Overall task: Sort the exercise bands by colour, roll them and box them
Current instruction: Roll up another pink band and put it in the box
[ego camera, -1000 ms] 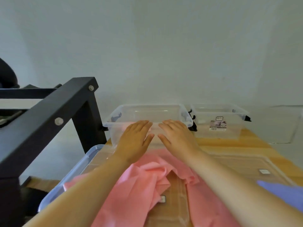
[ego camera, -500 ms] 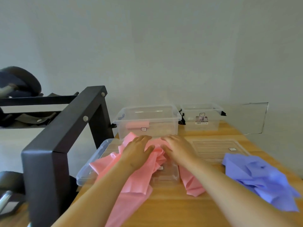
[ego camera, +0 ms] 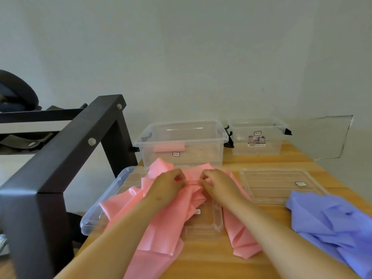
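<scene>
A heap of pink exercise bands [ego camera: 161, 224] lies over a clear lid at the table's near left. My left hand [ego camera: 168, 185] and my right hand [ego camera: 218, 184] sit side by side on top of the heap, fingers curled, each pinching a fold of pink band between them. Behind the hands stands a clear box [ego camera: 181, 143] with one rolled pink band [ego camera: 169, 148] inside. A second clear box [ego camera: 258, 135] stands further right, with no band visible inside. A pile of purple bands [ego camera: 332, 222] lies at the near right.
A clear lid [ego camera: 277, 184] lies flat right of my hands; another lid [ego camera: 104, 204] overhangs the wooden table's [ego camera: 211, 262] left edge. A black metal frame [ego camera: 60, 158] rises close on the left. The white wall is just behind the boxes.
My hands drew back from the clear box's front wall to the pink heap and curled onto a fold. The view pulled back and down, showing the purple pile.
</scene>
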The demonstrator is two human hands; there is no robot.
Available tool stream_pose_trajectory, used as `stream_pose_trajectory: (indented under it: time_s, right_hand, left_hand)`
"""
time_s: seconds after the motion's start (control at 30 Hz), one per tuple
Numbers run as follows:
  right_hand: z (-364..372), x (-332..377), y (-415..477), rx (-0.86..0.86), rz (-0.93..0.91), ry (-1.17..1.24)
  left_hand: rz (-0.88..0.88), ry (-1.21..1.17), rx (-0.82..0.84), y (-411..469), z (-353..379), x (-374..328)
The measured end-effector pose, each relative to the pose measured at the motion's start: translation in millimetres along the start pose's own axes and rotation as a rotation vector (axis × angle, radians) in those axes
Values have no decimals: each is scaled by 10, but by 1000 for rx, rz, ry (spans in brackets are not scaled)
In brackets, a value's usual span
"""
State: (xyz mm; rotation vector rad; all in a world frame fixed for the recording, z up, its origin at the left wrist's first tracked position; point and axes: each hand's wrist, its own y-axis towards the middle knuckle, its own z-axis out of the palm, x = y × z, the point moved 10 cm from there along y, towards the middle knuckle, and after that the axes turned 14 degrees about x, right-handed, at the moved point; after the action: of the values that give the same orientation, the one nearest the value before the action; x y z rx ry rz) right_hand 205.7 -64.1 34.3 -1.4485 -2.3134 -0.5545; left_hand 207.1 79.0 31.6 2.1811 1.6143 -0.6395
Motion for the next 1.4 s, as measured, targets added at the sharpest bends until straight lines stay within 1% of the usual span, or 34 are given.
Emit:
stream_pose_trajectory:
  time_s: [0.1,0.17,0.23,0.3,0.37,0.47,0.57,0.67,0.73,0.83,0.9,0.93,1.03,1.13,1.17,1.27,1.33,1.4]
  right_hand:
    - [-277,83,-19,-103,-21,162]
    - [-467,138,-53,-141,-17,349]
    - [-605,170,-93,-159,-20,571]
    - [-702,170,-158,-167,-8,728]
    - [-742,157,-251,-172,2,902]
    - [-753,110,-428,-211,36,1223]
    - [-755,69,-565,-244,54,1552]
    - [-847,78,-629,-255,66,1699]
    - [-947,144,-640,-260,25,1766]
    - [-1099,306,-680,-229,-83,1819]
    - [-1173,426,-737,-170,-140,1822]
    - [-1198,479,-756,-129,-167,1811]
    - [-1291,605,-845,-55,-239,1673]
    - [-1371,521,-885,-105,-248,1559]
    - [-1377,524,-906,-97,-242,1533]
    - [-1352,512,-908,-84,-211,1538]
    - [-1359,511,-902,-94,-201,1545]
    - [-1372,518,-895,-94,-199,1542]
  left_hand:
    - [76,-100,-73,43,-305,-236]
    - [126,-176,-115,44,-507,-462]
    - [188,-337,-152,26,-665,-657]
    - [233,-471,-187,-17,-768,-786]
    - [262,-501,-215,-83,-803,-876]
    - [225,-441,-246,-206,-741,-873]
    - [167,-394,-212,-343,-632,-867]
    - [94,-499,-34,-450,-426,-968]
    - [29,-534,92,-505,-281,-1056]
    - [-60,-521,294,-549,-76,-1096]
    - [-45,-529,385,-560,3,-1138]
    - [-12,-547,397,-566,2,-1188]
    - [105,-619,362,-561,-80,-1388]
    - [163,-669,293,-483,-173,-1442]
    - [169,-682,272,-459,-194,-1437]
    - [160,-724,234,-446,-211,-1410]
    - [195,-738,257,-479,-185,-1458]
    - [230,-759,222,-487,-220,-1446]
